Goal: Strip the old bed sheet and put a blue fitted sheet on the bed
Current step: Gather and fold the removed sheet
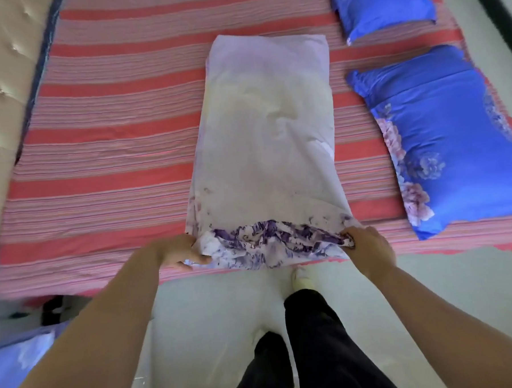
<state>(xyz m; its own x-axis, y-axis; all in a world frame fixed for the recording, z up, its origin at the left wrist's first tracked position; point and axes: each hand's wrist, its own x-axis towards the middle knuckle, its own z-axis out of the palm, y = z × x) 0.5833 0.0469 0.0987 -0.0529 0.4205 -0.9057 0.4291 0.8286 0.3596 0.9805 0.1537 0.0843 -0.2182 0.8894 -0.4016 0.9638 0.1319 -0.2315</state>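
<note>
1. At the near edge of the bed, in the head view, a folded pale sheet (264,140) with a purple flower print lies lengthwise on the red-and-pink striped sheet (113,159), running from the 6 o'clock edge toward 12 o'clock.
2. The left hand (180,252) grips the near left corner of the folded pale sheet, fingers curled under the cloth and thumb on top.
3. The right hand (367,244) grips the near right corner, fingers bunched into the purple-printed hem.
4. The printed hem between the two hands is gathered and hangs just over the bed's edge.
5. The striped sheet covers the mattress from 9 o'clock to 3 o'clock and is flat.
6. At 2 o'clock lies a blue flowered pillow (384,6); at 3 o'clock a second blue pillow (447,136) with pink flowers, both well apart from the folded sheet.
7. At 9 to 10 o'clock stands a pale tufted headboard (2,76) beside the bed.
8. At 7 o'clock a bit of light blue cloth (17,357) shows on the floor; what it is I cannot tell.
9. At 6 o'clock the person's dark trousers (316,348) and one pale shoe (302,277) stand on the light floor (213,308).
</note>
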